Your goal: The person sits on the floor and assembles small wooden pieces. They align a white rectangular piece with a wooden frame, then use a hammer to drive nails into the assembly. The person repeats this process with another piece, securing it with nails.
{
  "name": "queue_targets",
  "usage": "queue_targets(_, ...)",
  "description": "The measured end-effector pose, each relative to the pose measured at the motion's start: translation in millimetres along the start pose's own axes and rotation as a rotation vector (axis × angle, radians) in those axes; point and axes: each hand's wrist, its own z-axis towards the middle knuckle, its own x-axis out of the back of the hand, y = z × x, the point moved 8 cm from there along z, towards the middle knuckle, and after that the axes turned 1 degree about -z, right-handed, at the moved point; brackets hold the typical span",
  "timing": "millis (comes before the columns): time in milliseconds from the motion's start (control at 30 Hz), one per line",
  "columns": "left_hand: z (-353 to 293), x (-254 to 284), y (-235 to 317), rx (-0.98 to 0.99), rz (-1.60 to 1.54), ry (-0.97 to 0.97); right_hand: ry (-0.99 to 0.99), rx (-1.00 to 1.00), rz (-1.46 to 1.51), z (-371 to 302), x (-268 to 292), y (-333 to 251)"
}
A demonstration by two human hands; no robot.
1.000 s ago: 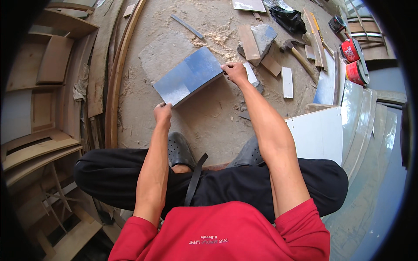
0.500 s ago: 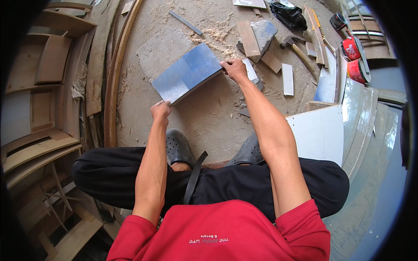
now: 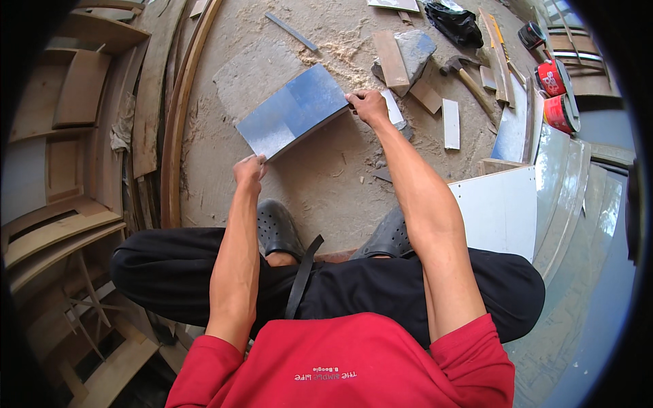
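- The blue panel (image 3: 292,110), a thick rectangle lying slantwise, is beyond the person's feet, its far end pointing up and to the right (its top is paler and whitish toward the near corner).
- The left hand (image 3: 249,170) holds the near corner of the blue panel, fingers closed in a narrow pinch at the edge.
- The right hand (image 3: 369,109) grips the right-hand corner of the blue panel, thumb and fingers pinched close together.
- Below the blue panel is the dusty floor (image 3: 320,187) (whether the panel touches anything underneath, I cannot tell).
- Just beyond the blue panel, a flat grey slab (image 3: 252,71) lies partly covered by it.
- Farther beyond the blue panel lies a thin grey strip (image 3: 291,31), with pale sawdust (image 3: 348,56) near its right end.
- To the right of the blue panel, a brown wooden block (image 3: 391,60) rests on a grey stone (image 3: 416,49).
- Farther right of the blue panel are a white strip (image 3: 451,124) and a hammer (image 3: 476,92) (its wooden handle slants toward the person).
- Well to the right of the blue panel stand two red cans (image 3: 549,78).
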Motion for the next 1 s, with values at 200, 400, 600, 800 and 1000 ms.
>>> queue_targets(200, -8, -1, 4, 0.005, -0.001, -0.018, 0.003, 0.018, -0.011, -3, 0, -2)
queue_targets(400, -11, -1, 6, 0.003, 0.018, -0.025, 0.003, 0.003, -0.03, -3, 0, -2)
queue_targets(600, -12, 0, 8, 0.003, 0.014, 0.011, 0.002, -0.011, -0.02, -5, 1, -4)
queue_targets(800, -8, 0, 6, 0.009, 0.027, 0.019, 0.005, 0.003, -0.042, -4, 2, -3)
queue_targets(1000, -12, -2, 7, 0.013, 0.012, -0.013, 0.011, 0.001, -0.047, -7, 3, -7)
